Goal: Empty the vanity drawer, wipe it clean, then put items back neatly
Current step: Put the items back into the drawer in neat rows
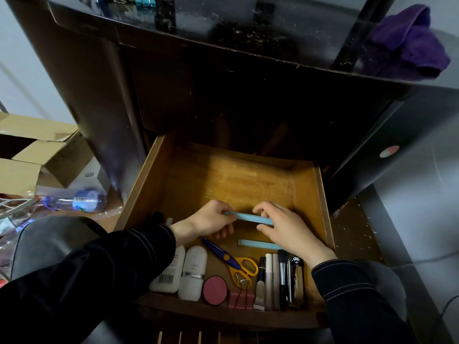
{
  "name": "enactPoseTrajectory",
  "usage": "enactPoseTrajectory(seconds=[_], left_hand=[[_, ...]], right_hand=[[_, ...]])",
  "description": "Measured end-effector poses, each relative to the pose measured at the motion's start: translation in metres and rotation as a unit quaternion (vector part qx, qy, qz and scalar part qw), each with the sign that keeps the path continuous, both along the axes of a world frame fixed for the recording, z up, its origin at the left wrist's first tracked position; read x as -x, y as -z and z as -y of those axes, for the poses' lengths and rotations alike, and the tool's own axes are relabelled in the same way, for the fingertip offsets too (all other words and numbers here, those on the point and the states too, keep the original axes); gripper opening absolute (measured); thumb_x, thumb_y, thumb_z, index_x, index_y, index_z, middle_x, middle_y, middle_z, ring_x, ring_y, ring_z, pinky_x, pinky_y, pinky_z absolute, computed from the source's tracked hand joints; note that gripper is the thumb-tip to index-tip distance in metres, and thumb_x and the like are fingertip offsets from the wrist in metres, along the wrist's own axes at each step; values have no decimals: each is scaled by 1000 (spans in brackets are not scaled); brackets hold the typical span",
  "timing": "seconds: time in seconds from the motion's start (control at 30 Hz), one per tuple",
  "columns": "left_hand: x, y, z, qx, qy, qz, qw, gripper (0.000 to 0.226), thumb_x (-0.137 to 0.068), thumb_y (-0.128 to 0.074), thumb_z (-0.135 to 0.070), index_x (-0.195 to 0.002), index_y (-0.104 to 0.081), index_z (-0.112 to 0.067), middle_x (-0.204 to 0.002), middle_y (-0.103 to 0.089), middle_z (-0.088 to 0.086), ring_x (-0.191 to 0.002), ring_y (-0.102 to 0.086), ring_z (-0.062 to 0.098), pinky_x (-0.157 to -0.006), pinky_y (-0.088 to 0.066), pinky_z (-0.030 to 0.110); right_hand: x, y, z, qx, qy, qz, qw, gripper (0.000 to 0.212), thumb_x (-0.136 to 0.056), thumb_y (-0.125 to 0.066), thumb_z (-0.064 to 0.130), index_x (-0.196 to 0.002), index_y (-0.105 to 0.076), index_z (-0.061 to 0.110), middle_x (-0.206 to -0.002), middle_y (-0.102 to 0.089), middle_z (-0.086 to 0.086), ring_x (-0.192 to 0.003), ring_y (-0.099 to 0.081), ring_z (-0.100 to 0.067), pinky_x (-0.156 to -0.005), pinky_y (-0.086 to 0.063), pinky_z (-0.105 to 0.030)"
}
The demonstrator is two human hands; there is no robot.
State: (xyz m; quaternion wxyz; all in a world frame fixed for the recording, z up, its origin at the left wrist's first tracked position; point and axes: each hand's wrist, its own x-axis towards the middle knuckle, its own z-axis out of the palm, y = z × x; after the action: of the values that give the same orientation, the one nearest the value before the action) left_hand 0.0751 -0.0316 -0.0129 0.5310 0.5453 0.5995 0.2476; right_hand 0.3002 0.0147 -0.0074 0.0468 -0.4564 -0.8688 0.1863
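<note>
Over drawer (236,180) (open): left hand (211,220), right hand (285,227) pinch blue strip (250,218) ends.

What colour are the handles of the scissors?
Yellow, on the scissors; the head view shows it best.

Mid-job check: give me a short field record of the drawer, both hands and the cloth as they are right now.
left hand: pinches left end of blue strip
right hand: grips its right end
drawer: pulled open
second blue strip: flat on drawer floor, nearer the front
front row: white bottles, pink compact, scissors, binder clips, makeup brush
purple cloth: on vanity top, right side
</note>
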Motion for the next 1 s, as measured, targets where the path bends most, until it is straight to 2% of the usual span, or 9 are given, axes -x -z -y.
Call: enactPoseTrajectory(seconds=[0.13,0.3,0.43,0.57,0.73,0.87,1.0], left_hand=[[1,-2,-2,23,-18,18,999,20,-102,-55,-20,-105,-67,-4,-74,-68,3,-52,-57,9,-45,-45,21],[5,1,-2,-30,-20,-90,995,16,-98,-59,-14,-107,-70,-8,-82,-70,9,-57,-57,14,-44,-42,18],[6,5,-2,-39,-5,-111,993,18,-97,-60,-12,-110,-72,-7,-92,-73,14,-65,-62,18,-54,-49,25],[3,7,-1,-45,31,-113,992,23,-97,-60,-12,-117,-69,-8,-97,-72,13,-67,-63,15,-51,-50,20],[-3,9,0,-18,60,-91,994,30,-98,-60,-14,-128,-64,-9,-111,-69,15,-74,-65,15,-58,-54,24],[-5,10,2,13,71,-71,995,35,-98,-59,-14,-134,-59,-9,-109,-66,8,-72,-65,11,-60,-54,23],[-8,10,4,29,104,-73,991,41,-97,-61,-13,-137,-56,-9,-117,-65,11,-73,-64,13,-63,-54,26]], right_hand=[[3,-6,-1,-61,-3,-4,998,17,-96,-65,28,-112,-60,32,-106,-58,20,-88,-59,-1,-72,-48,-16],[-3,-2,0,0,46,65,997,14,-94,-69,25,-107,-66,29,-109,-67,10,-90,-62,-7,-75,-53,-23],[-5,-2,0,23,71,96,993,10,-93,-69,16,-102,-68,21,-111,-64,4,-94,-62,-16,-81,-57,-33],[-5,-3,1,16,70,137,988,15,-93,-64,7,-101,-66,20,-110,-61,2,-93,-61,-18,-81,-56,-33],[-7,-3,1,21,59,177,982,27,-90,-59,-2,-100,-65,22,-110,-57,4,-92,-60,-17,-81,-55,-33],[-6,-1,2,29,42,172,984,20,-92,-64,13,-109,-64,25,-111,-55,7,-91,-60,-14,-74,-52,-29],[-6,3,3,31,22,183,982,10,-94,-64,23,-104,-63,26,-104,-52,9,-80,-57,-11,-62,-44,-24]])
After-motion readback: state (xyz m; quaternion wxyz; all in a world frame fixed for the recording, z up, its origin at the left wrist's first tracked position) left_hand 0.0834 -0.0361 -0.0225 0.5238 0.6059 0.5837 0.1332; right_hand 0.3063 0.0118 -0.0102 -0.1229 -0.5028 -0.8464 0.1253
